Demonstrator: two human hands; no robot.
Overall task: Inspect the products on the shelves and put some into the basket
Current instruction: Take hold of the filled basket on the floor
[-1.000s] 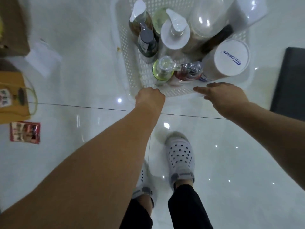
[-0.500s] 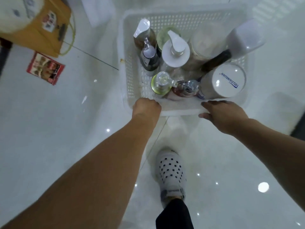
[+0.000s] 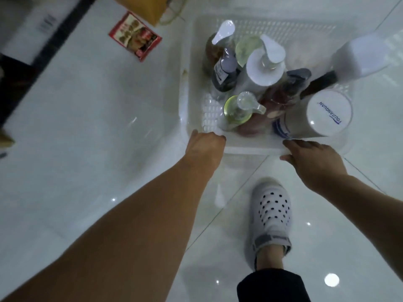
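A white perforated plastic basket (image 3: 253, 149) hangs above the glossy floor, carried by its near rim. My left hand (image 3: 205, 144) grips the rim's left end with curled fingers. My right hand (image 3: 311, 158) holds the right end, fingers over the edge and thumb below. Inside stand several products: a white pump bottle (image 3: 265, 70), a small green pump bottle (image 3: 237, 110), a dark bottle (image 3: 224, 75), a brown pump bottle (image 3: 212, 51), a white canister with blue lettering (image 3: 327, 114) and a large white-capped dark bottle (image 3: 357, 59).
On the white tiled floor at upper left lies a red snack packet (image 3: 135, 37), with a yellow bag (image 3: 150, 7) beyond it. A dark strip (image 3: 54, 38) runs along the far left. My foot in a white perforated shoe (image 3: 272, 214) steps under the basket.
The view has swung as I walk: the red packet and yellow bag have slid toward the top centre. The basket has stayed in both hands, and only one foot shows.
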